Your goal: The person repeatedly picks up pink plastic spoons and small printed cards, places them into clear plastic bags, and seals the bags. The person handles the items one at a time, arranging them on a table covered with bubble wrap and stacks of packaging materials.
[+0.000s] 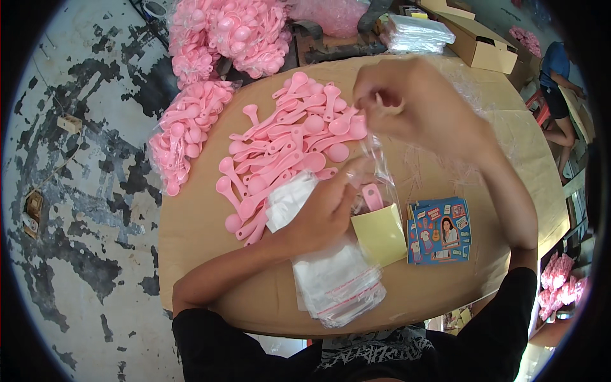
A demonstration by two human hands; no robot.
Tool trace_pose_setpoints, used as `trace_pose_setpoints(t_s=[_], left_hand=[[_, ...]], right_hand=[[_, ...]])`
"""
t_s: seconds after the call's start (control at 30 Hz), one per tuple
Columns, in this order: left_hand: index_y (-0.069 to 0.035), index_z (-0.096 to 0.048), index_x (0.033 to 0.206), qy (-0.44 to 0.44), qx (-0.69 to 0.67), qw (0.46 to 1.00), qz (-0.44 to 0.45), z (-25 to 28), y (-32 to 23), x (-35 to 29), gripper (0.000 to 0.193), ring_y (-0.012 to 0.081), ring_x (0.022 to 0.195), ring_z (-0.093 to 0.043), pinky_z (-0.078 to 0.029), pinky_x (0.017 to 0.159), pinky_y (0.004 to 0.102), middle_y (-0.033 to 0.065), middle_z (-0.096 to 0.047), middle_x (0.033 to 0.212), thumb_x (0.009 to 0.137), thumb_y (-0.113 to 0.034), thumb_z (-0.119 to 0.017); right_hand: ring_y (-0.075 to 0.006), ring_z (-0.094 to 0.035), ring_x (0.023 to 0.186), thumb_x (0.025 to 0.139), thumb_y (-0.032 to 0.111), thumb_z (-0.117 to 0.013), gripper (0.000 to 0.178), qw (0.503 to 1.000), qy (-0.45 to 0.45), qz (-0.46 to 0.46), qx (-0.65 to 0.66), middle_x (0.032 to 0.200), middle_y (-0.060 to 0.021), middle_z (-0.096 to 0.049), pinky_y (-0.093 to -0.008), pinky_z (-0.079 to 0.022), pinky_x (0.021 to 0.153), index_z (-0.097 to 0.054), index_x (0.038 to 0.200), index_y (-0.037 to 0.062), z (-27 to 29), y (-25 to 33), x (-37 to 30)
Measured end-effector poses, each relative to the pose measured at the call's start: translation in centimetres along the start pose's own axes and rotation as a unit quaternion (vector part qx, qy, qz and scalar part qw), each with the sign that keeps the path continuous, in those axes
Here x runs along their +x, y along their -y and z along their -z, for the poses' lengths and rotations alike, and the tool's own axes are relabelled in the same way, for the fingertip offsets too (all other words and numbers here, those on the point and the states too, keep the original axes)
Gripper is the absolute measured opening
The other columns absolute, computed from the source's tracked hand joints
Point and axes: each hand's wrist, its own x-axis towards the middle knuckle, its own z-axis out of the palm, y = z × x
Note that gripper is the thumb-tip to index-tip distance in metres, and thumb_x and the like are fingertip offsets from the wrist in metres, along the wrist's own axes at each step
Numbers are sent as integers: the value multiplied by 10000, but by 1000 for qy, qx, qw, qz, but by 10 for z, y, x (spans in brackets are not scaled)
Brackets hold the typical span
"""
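left grip (328, 213) pinching clear bag (382, 167) with pink spoon (372, 197), yellow card (380, 234); right grip (417, 102) curled, blurred, cannot tell if holding anything

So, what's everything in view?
Table: one, brown, centre
Loose spoons: many, pink, on table
Bagged spoons: many, pink, upper left
Flat bags: many, clear, near edge
Separate bag: one, clear, beside spoons
Card: one, yellow, right of centre
Printed cards: one pile, blue, beside card
Plastic packs: one stack, clear, top
Box: one, brown, upper right
Person: one, blue top, far right
Bundles: several, pink, far right
Floor: one, grey, left
Left grip: one, bare, centre
Right grip: one, bare, by spoons
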Motion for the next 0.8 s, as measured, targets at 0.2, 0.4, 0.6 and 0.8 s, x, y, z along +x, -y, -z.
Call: trace_pose_setpoints(t_s=[0.2,0.4,0.6,0.8], left_hand=[[-71,-351,1406,-39,-424,897,117,3,-16,10,424,262,1130,-603,-523,940,440,210,-535,1310,1045,-289,-385],[-51,-471,1312,-15,-334,936,111,2,-8,8,326,160,1008,-631,-554,836,330,89,-626,1146,1018,-188,-488],[-41,-540,1254,-16,-376,912,162,8,-10,2,293,123,900,-645,-553,761,293,42,-635,1049,1018,-209,-495],[-26,-466,1294,-4,-410,898,159,4,-14,7,332,217,1066,-639,-560,885,384,155,-610,1203,1038,-234,-425]], right_hand=[[-115,-618,730,903,171,-575,186,929,62,-90,354,710,-28,-586,-260,-483,650,-616,851,-3,84,-71,-17],[-144,-633,765,894,149,-628,202,973,83,-211,53,905,-71,-705,-289,-509,709,-690,1021,6,17,-154,-61],[-156,-675,834,895,99,-614,208,972,-16,-227,57,973,-98,-725,-309,-536,754,-701,1066,19,51,-85,-36],[-163,-647,796,873,84,-600,320,975,-56,-213,-41,944,-79,-703,-307,-525,759,-629,1186,24,6,-122,-92]])
